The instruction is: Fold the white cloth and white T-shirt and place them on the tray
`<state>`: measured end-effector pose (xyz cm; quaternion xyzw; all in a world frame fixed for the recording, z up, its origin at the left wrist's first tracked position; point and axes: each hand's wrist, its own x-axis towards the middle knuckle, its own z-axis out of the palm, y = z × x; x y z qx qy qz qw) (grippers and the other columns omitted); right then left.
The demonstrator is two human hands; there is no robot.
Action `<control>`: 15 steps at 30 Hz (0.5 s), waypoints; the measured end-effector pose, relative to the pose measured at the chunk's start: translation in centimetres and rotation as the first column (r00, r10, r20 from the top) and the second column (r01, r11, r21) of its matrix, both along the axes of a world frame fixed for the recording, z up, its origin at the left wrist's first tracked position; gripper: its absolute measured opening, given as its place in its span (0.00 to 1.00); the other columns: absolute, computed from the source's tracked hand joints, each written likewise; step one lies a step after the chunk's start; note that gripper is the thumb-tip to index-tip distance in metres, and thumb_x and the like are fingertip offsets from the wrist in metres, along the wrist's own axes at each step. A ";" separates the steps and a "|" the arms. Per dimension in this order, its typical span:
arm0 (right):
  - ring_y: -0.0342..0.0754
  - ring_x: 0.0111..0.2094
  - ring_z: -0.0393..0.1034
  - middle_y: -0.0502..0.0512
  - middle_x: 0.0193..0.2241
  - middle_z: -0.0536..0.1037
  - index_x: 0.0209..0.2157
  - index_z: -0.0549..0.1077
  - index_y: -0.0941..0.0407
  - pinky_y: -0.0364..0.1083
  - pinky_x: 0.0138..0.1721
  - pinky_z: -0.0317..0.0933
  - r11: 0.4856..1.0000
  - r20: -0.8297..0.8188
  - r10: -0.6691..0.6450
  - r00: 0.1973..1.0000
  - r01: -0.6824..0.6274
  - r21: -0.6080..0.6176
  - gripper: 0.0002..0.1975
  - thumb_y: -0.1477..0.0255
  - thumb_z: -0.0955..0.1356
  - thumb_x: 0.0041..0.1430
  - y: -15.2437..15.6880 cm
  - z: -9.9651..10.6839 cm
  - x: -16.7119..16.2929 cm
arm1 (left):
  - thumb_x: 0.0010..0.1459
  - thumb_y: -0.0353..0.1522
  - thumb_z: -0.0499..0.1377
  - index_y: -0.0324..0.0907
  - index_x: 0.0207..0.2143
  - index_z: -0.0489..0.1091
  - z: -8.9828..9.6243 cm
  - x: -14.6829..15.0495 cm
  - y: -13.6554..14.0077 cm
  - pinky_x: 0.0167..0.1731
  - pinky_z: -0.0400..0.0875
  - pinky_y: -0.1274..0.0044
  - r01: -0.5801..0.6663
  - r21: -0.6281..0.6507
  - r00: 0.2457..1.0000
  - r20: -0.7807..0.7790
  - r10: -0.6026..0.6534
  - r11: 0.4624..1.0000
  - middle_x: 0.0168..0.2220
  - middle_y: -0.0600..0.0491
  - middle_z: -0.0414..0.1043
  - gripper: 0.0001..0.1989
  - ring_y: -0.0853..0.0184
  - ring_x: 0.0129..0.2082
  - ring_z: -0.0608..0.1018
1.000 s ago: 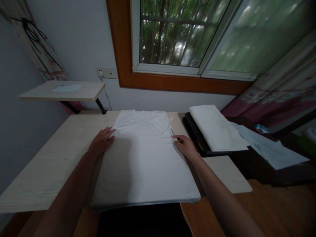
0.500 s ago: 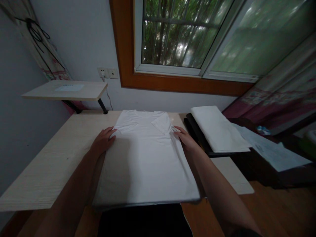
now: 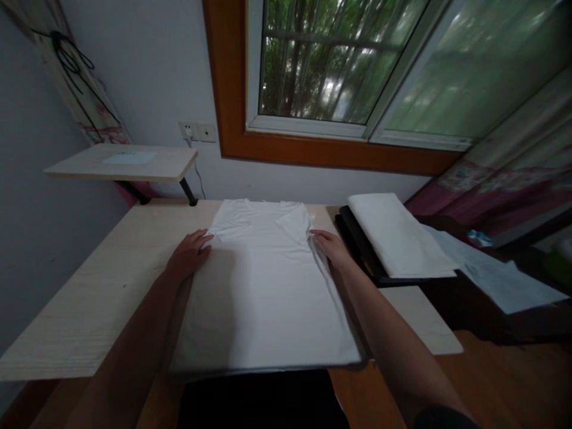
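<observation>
White T-shirt [image 3: 277, 298] lying flat on the table [image 3: 89, 286]

The left hand [image 3: 190, 255], thumb spread, touches one side edge; the right hand [image 3: 331, 247] touches the other, whether pinching I cannot tell; farther right lies folded white cloth [image 3: 397, 235].

No txt, brand or no. legible anywhere. White sheet [image 3: 129, 158] on raised shelf [image 3: 172, 164], far L: faint dark marks nr its back edge, too small to read. Larger pale sheet [image 3: 500, 277], R side: greyish marks, poss. print, too blurry to make out. Small blue-&-white item [image 3: 479, 238] just beyond it: pattern or lettering, can't tell which. Yellowish patch on black stack [image 3: 355, 238] under white cloth [image 3: 397, 238]: illeg. too.
</observation>
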<state>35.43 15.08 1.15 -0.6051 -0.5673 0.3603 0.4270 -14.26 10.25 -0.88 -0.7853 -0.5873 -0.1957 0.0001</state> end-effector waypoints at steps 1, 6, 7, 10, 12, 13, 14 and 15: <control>0.54 0.46 0.76 0.59 0.45 0.82 0.46 0.81 0.57 0.50 0.48 0.68 1.000 0.008 0.013 1.000 -0.013 0.003 0.24 0.59 0.67 0.53 0.0 0.0 -0.1 | 0.69 0.42 0.48 0.45 0.62 0.69 -0.1 0.0 0.1 0.70 0.56 0.58 0.002 0.003 1.000 0.000 -0.002 1.000 0.68 0.46 0.63 0.25 0.57 0.68 0.64; 0.54 0.47 0.77 0.59 0.44 0.83 0.42 0.83 0.58 0.52 0.53 0.67 0.997 0.029 -0.052 0.998 0.051 0.051 0.22 0.59 0.67 0.54 0.5 0.0 -0.4 | 0.69 0.42 0.49 0.44 0.61 0.70 -0.5 -0.3 0.3 0.68 0.59 0.57 0.012 0.037 1.000 0.020 -0.013 0.999 0.66 0.45 0.65 0.24 0.55 0.67 0.66; 0.54 0.48 0.77 0.59 0.43 0.83 0.41 0.83 0.58 0.51 0.54 0.67 0.996 0.028 -0.072 0.997 0.070 0.063 0.22 0.59 0.66 0.54 0.6 0.0 -0.4 | 0.69 0.42 0.49 0.44 0.61 0.70 -0.6 -0.3 0.3 0.68 0.59 0.57 0.012 0.043 1.000 0.024 -0.013 0.999 0.66 0.45 0.65 0.24 0.55 0.66 0.66; 0.54 0.48 0.77 0.58 0.42 0.84 0.40 0.84 0.58 0.50 0.54 0.67 0.990 0.029 -0.110 0.993 0.107 0.088 0.20 0.60 0.67 0.55 1.0 0.7 -0.6 | 0.69 0.41 0.49 0.44 0.60 0.71 -0.7 -0.3 0.4 0.68 0.59 0.56 0.012 0.052 0.999 0.035 -0.014 0.999 0.65 0.45 0.66 0.24 0.55 0.66 0.67; 0.54 0.47 0.77 0.58 0.42 0.84 0.40 0.84 0.58 0.50 0.53 0.67 0.990 0.057 -0.115 0.992 0.109 0.095 0.19 0.61 0.67 0.55 1.2 1.6 -1.2 | 0.68 0.41 0.50 0.44 0.60 0.71 -0.7 -0.3 0.4 0.67 0.60 0.55 0.017 0.058 0.999 0.042 -0.020 0.998 0.65 0.45 0.66 0.23 0.54 0.66 0.67; 0.54 0.47 0.78 0.58 0.42 0.84 0.40 0.84 0.58 0.50 0.53 0.68 0.990 0.085 -0.110 0.990 0.101 0.102 0.19 0.62 0.67 0.56 1.3 2.3 -1.7 | 0.68 0.41 0.50 0.45 0.60 0.71 -0.8 -0.4 0.4 0.67 0.60 0.55 0.020 0.062 0.999 0.044 -0.023 0.998 0.65 0.45 0.66 0.23 0.54 0.66 0.67; 0.54 0.47 0.78 0.57 0.42 0.84 0.40 0.84 0.58 0.49 0.52 0.68 0.990 0.122 -0.101 0.987 0.088 0.112 0.18 0.62 0.67 0.57 1.5 3.1 -2.3 | 0.68 0.41 0.50 0.45 0.60 0.71 -0.8 -0.4 0.4 0.67 0.60 0.55 0.023 0.066 0.999 0.044 -0.026 0.998 0.65 0.46 0.67 0.23 0.54 0.66 0.67; 0.54 0.47 0.78 0.57 0.42 0.84 0.41 0.84 0.57 0.49 0.52 0.67 0.990 0.167 -0.084 0.982 0.064 0.125 0.18 0.63 0.67 0.58 1.6 4.0 -3.1 | 0.68 0.41 0.50 0.46 0.60 0.71 -0.8 -0.4 0.5 0.67 0.60 0.55 0.025 0.068 0.999 0.043 -0.027 0.997 0.65 0.46 0.67 0.23 0.55 0.66 0.67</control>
